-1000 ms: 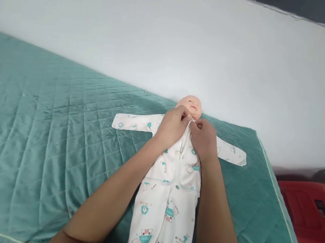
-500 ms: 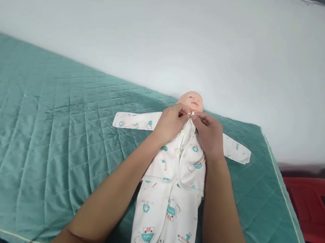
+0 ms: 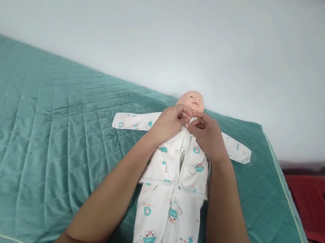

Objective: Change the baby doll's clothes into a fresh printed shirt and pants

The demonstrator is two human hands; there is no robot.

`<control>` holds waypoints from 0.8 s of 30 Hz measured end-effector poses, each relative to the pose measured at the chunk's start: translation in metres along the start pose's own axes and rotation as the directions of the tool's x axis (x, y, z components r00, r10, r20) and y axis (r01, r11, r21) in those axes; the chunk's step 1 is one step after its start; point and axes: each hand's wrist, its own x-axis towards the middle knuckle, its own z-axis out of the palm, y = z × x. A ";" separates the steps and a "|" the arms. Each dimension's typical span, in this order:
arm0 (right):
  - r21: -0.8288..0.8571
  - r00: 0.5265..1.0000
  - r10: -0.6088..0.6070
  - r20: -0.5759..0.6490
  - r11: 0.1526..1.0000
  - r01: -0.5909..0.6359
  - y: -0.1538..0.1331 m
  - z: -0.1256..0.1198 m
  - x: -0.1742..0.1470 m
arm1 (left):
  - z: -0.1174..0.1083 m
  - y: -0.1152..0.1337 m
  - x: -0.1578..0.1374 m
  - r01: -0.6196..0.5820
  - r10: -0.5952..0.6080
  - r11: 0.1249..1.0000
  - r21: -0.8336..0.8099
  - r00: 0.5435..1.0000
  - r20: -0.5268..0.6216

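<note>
A baby doll (image 3: pixel 193 99) lies on its back, head toward the wall, its arms stretched out sideways. It wears a white printed baby jacket (image 3: pixel 165 161) over matching trousers (image 3: pixel 151 218). At the neck, my left hand (image 3: pixel 175 120) pinches one front edge of the jacket. My right hand (image 3: pixel 203 130) pinches the opposite edge, its fingertips meeting those of the left. The fingers hide the top fastening. Below them the two front edges hang apart, and small buttons show along the left edge.
A green quilted cover (image 3: pixel 64 134) lies under the doll, with light piping along its edges. Behind it rises a white wall (image 3: pixel 135 22). To the right, below the cover's edge, is a red plastic seat or stool (image 3: pixel 315 207).
My right hand has shifted slightly left and down, closing against the left fingertips. The jacket's lower front edges have spread a little wider apart.
</note>
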 end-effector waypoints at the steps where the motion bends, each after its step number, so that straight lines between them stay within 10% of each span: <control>1: -0.012 1.000 0.000 0.006 1.000 0.000 -0.001 0.000 0.000 | 0.000 0.001 0.000 0.000 0.000 1.000 0.014 1.000 0.008; 19: 0.123 0.997 -0.042 -0.061 0.991 0.049 0.007 0.004 -0.010 | -0.005 -0.007 -0.001 -0.096 0.098 0.984 0.150 0.995 -0.006; 24: -0.062 0.970 -0.149 -0.191 0.988 0.139 0.011 0.009 -0.025 | -0.003 -0.008 -0.007 -0.140 0.142 0.955 0.260 0.990 0.011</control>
